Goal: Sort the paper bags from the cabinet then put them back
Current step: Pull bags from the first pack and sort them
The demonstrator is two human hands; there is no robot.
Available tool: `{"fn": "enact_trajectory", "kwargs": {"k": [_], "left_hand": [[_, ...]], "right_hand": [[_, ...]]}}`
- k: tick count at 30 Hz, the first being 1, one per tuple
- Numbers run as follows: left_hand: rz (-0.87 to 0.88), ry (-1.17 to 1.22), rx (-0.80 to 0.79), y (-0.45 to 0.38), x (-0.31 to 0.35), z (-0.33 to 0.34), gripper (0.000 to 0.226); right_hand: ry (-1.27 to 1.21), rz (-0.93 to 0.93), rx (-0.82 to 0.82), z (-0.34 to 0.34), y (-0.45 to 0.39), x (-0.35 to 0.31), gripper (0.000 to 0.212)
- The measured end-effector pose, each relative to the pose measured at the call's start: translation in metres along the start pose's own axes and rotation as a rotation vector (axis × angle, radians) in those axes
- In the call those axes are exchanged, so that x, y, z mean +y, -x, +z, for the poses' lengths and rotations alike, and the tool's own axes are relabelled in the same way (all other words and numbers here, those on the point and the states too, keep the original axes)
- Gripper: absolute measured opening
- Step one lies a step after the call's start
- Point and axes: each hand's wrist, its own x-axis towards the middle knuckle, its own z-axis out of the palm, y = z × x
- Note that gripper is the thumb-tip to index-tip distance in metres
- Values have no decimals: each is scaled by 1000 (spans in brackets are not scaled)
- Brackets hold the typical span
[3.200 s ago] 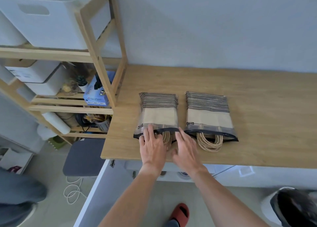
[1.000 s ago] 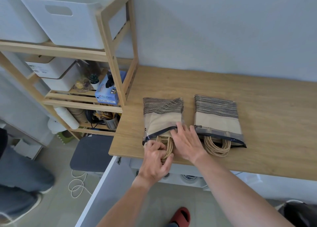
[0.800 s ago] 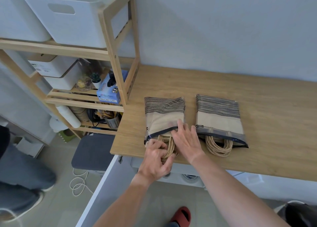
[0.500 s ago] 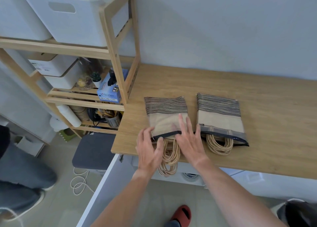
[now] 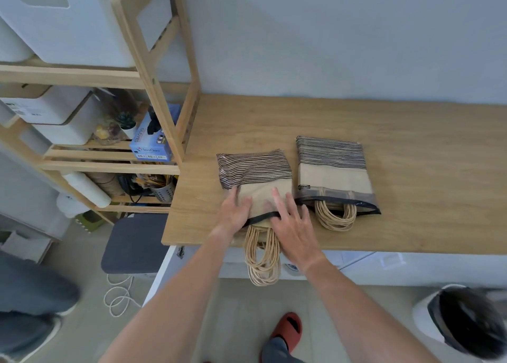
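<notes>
Nearest the camera, low in the frame, both forearms reach up to the front edge of the wooden counter (image 5: 411, 149). The left hand (image 5: 233, 212) lies flat on the near left corner of the left bundle of paper bags (image 5: 256, 181), fingers straight and slightly apart. The right hand (image 5: 290, 220) rests on the same bundle's dark open edge, fingers spread wide, pinching nothing. The twine handles (image 5: 262, 255) spill out of that opening and hang over the counter edge — so the bags look partly slid out of their clear sleeve.

Best bet here, probably: keep one palm pinning the sleeve while the other eases the stack evenly so it doesn't fan out. Just beside it, right of centre, the second bundle (image 5: 333, 170) sits squarer, handles on the counter. Farther off at upper left stands the wooden shelf unit (image 5: 153, 69).
</notes>
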Motion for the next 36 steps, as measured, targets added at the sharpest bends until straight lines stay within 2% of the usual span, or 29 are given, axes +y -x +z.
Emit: {"fn": "enact_trajectory", "kwargs": {"k": [3, 10, 14, 17, 21, 25, 29, 34, 36], "left_hand": [[29, -34, 91, -8, -2, 3, 61], [-24, 196, 202, -50, 11, -1, 84], [-41, 112, 225, -72, 22, -2, 67], [-65, 17, 180, -62, 24, -1, 66], [14, -70, 88, -49, 10, 7, 66], [1, -80, 171, -58, 10, 2, 56], [-98, -131, 244, -76, 10, 5, 60], [-72, -114, 317, -107, 28, 13, 64], [-69, -60, 334, -121, 42, 9, 69]], "right_hand": [[-62, -48, 3, 6, -9, 5, 27], [11, -174, -28, -22, -85, 34, 22], [47, -90, 3, -11, -66, 35, 20], [12, -90, -21, 5, -42, 38, 22], [2, -121, -25, -7, -44, 46, 16], [93, -244, -13, -13, -52, 61, 23], [140, -412, 16, -1, -55, 69, 52], [-27, -320, 4, 13, -83, 74, 64], [-37, -315, 32, 12, -109, 80, 59]]}}
